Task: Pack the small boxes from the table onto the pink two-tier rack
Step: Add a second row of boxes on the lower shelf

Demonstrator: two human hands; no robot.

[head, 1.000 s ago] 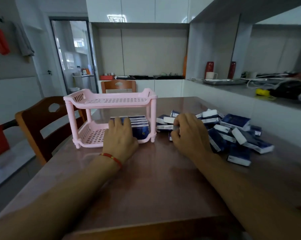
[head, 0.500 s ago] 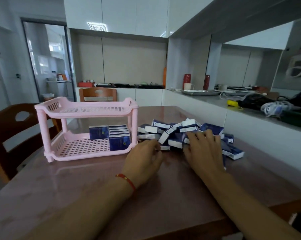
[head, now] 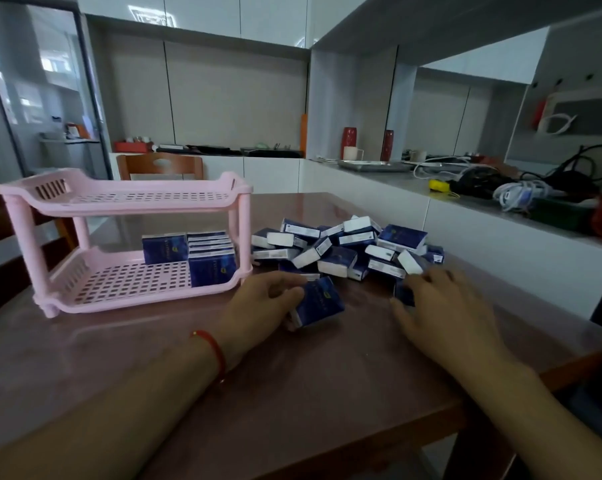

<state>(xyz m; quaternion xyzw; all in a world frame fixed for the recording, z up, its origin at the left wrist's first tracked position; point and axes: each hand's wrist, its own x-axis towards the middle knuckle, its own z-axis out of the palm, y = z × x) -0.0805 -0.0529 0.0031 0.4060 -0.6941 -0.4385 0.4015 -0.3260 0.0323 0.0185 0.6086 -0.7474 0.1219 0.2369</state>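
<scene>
Gripping a dark blue box (head: pixel 318 301) between curled fingers and thumb, my left hand (head: pixel 263 306) holds it just above the table (head: pixel 292 393), at about 5 o'clock from the pink rack (head: pixel 126 244). A red string bracelet (head: pixel 214 353) circles that wrist. My right hand (head: pixel 441 306) lies at 3 o'clock from the left one, its fingers bent over another blue box (head: pixel 404 293) at the near edge of the pile; the thumb points toward the held box, but I cannot tell whether this hand truly pinches its box or only rests on it.

At 12 o'clock from both hands sits the heap of loose blue-and-white boxes (head: pixel 348 247), tumbled at all angles on the table, just beside the rack's right posts. The rack stands at 10 o'clock from my left hand. Its lower tier carries packed boxes (head: pixel 192 254) on the right half: one standing upright, with a stack beside it. Its upper tier (head: pixel 126 197) shows only slotted pink plastic from here. A wooden chair (head: pixel 159 166) stands beyond the rack.
</scene>
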